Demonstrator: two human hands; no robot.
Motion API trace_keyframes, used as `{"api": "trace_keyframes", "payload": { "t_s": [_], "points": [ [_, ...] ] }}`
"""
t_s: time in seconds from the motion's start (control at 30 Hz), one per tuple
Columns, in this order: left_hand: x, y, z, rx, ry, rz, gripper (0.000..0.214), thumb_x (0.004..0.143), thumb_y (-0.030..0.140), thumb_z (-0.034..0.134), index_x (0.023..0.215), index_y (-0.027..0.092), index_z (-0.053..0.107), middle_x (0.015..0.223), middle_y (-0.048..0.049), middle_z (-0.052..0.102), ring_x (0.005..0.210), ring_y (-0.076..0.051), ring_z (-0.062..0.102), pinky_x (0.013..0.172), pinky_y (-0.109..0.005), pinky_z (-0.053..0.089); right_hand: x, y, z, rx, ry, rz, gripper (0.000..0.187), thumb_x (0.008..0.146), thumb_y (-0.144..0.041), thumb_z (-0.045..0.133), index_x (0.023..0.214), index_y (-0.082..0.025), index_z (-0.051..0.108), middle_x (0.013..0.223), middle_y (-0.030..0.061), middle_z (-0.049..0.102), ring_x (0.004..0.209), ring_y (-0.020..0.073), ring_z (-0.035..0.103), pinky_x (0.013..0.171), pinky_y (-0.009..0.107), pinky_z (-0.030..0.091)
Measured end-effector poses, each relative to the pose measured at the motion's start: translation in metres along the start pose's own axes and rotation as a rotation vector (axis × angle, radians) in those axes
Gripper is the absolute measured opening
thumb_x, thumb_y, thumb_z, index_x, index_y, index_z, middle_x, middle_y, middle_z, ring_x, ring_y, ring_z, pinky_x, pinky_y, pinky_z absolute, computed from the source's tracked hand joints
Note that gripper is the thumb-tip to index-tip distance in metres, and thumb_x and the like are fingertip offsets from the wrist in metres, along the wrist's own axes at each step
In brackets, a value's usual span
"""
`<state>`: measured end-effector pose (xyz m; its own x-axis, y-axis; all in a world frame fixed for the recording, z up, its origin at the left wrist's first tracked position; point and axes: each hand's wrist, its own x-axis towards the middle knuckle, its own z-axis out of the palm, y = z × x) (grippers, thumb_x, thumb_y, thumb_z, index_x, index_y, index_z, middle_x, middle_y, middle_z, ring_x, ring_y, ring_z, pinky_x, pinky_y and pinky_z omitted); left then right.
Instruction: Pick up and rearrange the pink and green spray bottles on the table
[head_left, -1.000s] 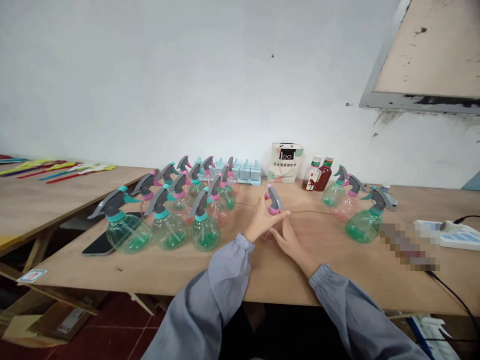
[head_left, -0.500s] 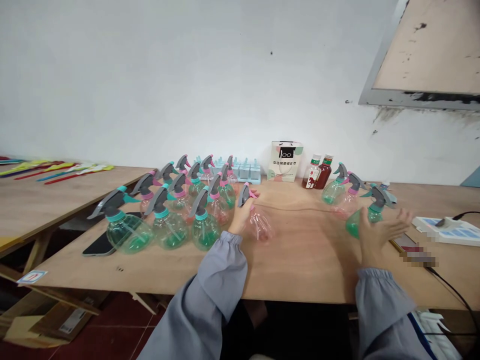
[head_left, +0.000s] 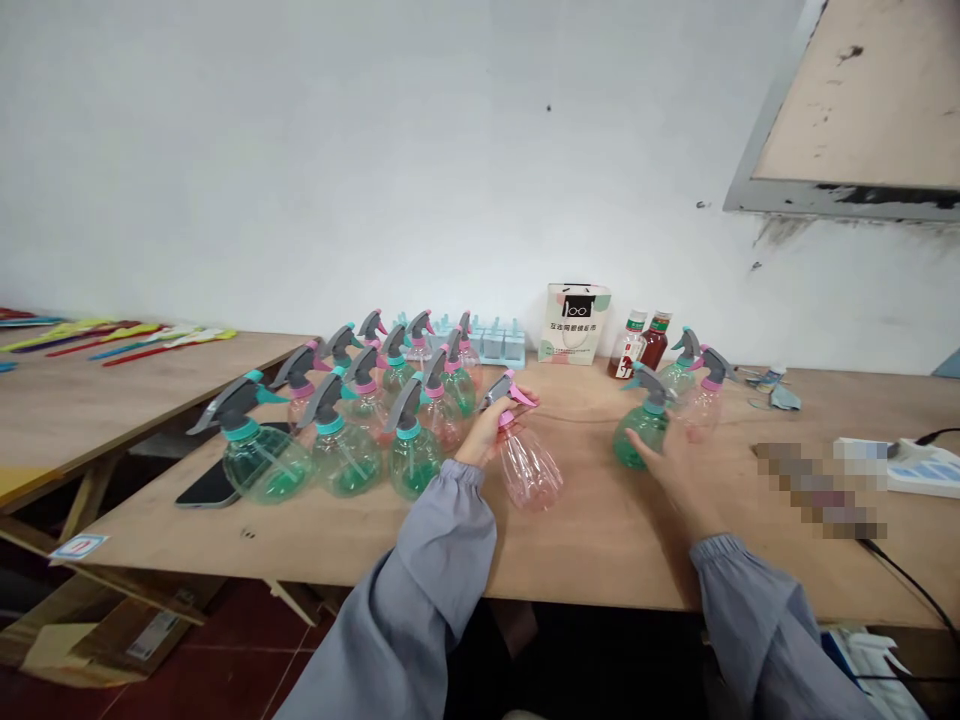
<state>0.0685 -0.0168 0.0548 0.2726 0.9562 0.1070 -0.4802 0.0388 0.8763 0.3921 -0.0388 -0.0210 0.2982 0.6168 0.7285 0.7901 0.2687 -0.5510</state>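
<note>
My left hand is closed round the neck of a pink spray bottle with a grey and pink trigger head. The bottle leans, with its base towards the right. My right hand holds a green spray bottle from its right side, thumb across the front; its other fingers are partly hidden and blurred. To the left of my left hand, several green and pink spray bottles stand close together in rows. Behind my right hand are a pink spray bottle and another green spray bottle.
A phone lies under the left bottles. Along the wall are a light-blue mould, a paper bag and red-brown sauce bottles. A white power strip with a cable lies right. Brushes lie on the left table.
My right hand has moved left with the green spray bottle, bringing it in front of the sauce bottles. My left hand's pink bottle has shifted slightly right and nearer.
</note>
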Motion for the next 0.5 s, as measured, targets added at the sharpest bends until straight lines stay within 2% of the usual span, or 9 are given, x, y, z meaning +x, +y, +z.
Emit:
{"api": "trace_keyframes", "payload": {
  "t_s": [0.13,0.2,0.27,0.37,0.43,0.5],
  "points": [
    [0.001,-0.003,-0.001,-0.067,-0.099,-0.001,0.029,0.059,0.023,0.066,0.087,0.016,0.07,0.1,-0.009,0.076,0.101,-0.024,0.072,0.088,-0.032,0.054,0.003,-0.027,0.042,0.122,-0.137,-0.067,0.085,0.08,-0.076,0.059,0.138,-0.014,0.047,0.132,0.0222,0.057,0.127,0.0387,0.054,0.11,0.059,0.042],
    [0.0,-0.003,0.0,-0.051,-0.084,-0.039,0.029,0.058,0.022,0.064,0.086,0.016,0.068,0.089,-0.0071,0.075,0.09,-0.022,0.073,0.084,-0.032,0.055,0.005,-0.033,0.061,0.153,-0.154,-0.052,0.087,0.08,-0.076,0.059,0.139,-0.013,0.047,0.131,0.0223,0.058,0.126,0.0384,0.054,0.109,0.06,0.042],
    [0.0,-0.003,0.002,-0.06,-0.04,-0.056,0.022,0.055,0.021,0.061,0.076,0.017,0.064,0.072,-0.0027,0.069,0.072,-0.017,0.069,0.073,-0.029,0.055,0.005,-0.034,0.074,0.169,-0.142,-0.032,0.091,0.079,-0.078,0.059,0.14,-0.012,0.047,0.13,0.0232,0.059,0.125,0.0388,0.054,0.108,0.06,0.042],
    [0.001,-0.003,0.002,-0.121,0.026,-0.004,0.011,0.051,0.019,0.057,0.061,0.018,0.055,0.056,0.003,0.056,0.052,-0.01,0.056,0.061,-0.025,0.052,0.003,-0.031,0.084,0.185,-0.109,-0.021,0.093,0.078,-0.078,0.059,0.142,-0.012,0.044,0.133,0.0233,0.057,0.127,0.038,0.053,0.109,0.06,0.04],
    [0.001,-0.004,0.0,-0.114,0.034,0.001,0.011,0.051,0.019,0.057,0.061,0.018,0.055,0.056,0.0025,0.056,0.052,-0.01,0.056,0.059,-0.023,0.05,0.001,-0.029,0.085,0.189,-0.109,-0.019,0.092,0.079,-0.077,0.06,0.143,-0.012,0.044,0.135,0.0231,0.057,0.128,0.0377,0.052,0.11,0.06,0.039],
    [0.002,-0.004,-0.001,-0.083,0.007,-0.032,0.017,0.052,0.02,0.058,0.069,0.017,0.061,0.063,-0.0006,0.063,0.061,-0.014,0.064,0.062,-0.025,0.05,0.0,-0.028,0.083,0.194,-0.112,-0.017,0.092,0.079,-0.075,0.06,0.144,-0.012,0.044,0.136,0.0233,0.056,0.129,0.0378,0.052,0.111,0.059,0.039]
  ]
}}
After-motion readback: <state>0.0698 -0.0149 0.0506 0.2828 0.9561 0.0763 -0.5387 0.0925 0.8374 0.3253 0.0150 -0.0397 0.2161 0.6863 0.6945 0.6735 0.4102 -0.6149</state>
